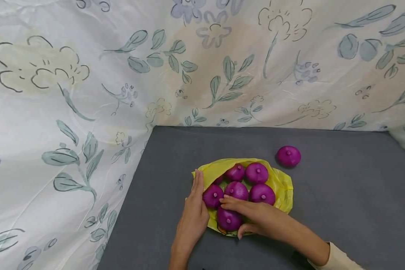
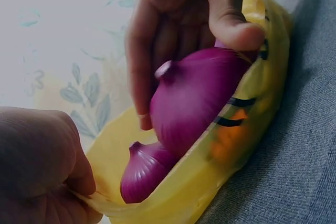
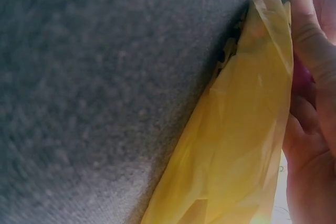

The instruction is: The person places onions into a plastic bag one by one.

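A yellow plastic bag (image 1: 284, 193) lies with its mouth spread, and several purple onions (image 1: 257, 173) sit inside it. My left hand (image 1: 193, 214) is at the bag's left side; in the left wrist view its thumb and finger pinch the rim. At the near side, my right hand (image 1: 264, 218) holds an onion (image 2: 197, 95), fingers over the far side and thumb near the bag's edge. Another onion (image 2: 147, 174) shows below it in the left wrist view. The right wrist view has the bag's outer wall (image 3: 236, 114) beside the right hand (image 3: 315, 129).
One loose onion (image 1: 288, 156) lies on the dark grey table (image 1: 341, 195), beyond the bag to the right. Floral cloth (image 1: 222, 48) hangs behind the table and along its left side.
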Available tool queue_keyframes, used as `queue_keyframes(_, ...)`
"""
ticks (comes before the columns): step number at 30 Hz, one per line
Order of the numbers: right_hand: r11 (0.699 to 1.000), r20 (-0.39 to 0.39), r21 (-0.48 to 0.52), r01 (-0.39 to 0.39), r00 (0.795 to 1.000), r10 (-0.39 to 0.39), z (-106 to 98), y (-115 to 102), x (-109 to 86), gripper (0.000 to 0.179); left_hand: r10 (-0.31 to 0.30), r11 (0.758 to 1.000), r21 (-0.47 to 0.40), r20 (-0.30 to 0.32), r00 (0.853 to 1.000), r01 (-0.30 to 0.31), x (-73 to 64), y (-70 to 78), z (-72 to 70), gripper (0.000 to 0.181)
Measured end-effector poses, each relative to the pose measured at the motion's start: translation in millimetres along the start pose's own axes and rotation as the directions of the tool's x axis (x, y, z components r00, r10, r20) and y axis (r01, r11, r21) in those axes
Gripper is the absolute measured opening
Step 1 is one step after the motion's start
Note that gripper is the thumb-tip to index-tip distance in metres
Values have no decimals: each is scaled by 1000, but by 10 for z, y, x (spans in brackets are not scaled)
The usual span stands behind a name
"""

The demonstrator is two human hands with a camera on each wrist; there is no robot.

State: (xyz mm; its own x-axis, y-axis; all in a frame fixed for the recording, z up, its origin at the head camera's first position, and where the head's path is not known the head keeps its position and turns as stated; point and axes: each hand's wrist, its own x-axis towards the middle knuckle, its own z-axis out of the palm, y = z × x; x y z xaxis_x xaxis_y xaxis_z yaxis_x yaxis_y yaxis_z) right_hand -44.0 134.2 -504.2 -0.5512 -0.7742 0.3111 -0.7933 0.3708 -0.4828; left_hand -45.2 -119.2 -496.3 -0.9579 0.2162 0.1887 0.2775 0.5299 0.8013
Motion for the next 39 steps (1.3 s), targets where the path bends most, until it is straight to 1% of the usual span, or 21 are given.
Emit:
queue_keyframes(6,1000,1,-23,11,1000,-11,20,-12,-19,85,28,1000,11,-3,1000,-28,-2,-7,-2,75)
queue_keyframes(13,1000,-10,-16,10,1000,-10,7,-37,-28,84,30,999,13,-4,1000,-30,-5,1,-8,76)
queue_keyframes(15,1000,-20,-22,2,1000,-2,-18,-50,-30,83,29,1000,12,-3,1000,-29,-4,3,-7,76)
queue_keyframes(19,999,-29,-28,-38,999,37,-97,-77,-29,78,32,999,10,-5,999,-32,-3,-2,-11,76)
queue_keyframes(22,999,-58,-15,-46,997,45,-157,-81,-28,76,38,999,10,-9,999,-38,-3,-8,-17,76)
queue_keyframes(26,1000,-134,-5,-22,991,21,-229,-74,-40,78,33,999,16,-7,999,-33,-9,-14,-11,75)
queue_keyframes(28,999,-150,10,-52,987,53,-272,-73,-59,78,27,1000,17,-4,1000,-26,-13,-13,-9,75)
queue_keyframes(30,994,-171,18,-108,979,109,-326,-72,-78,77,24,1000,17,-2,1000,-24,-17,-16,-6,75)
queue_keyframes(33,981,-220,29,-193,956,195,-417,-56,-100,80,28,1000,15,-2,1000,-28,-13,-15,-6,75)
queue_keyframes(36,978,-316,20,-207,927,203,-507,-17,-120,84,37,999,9,-4,999,-37,-7,-12,-10,75)
queue_keyframes(39,977,-407,12,-211,892,197,-601,29,-155,86,39,999,2,-1,999,-39,-4,-6,-18,76)
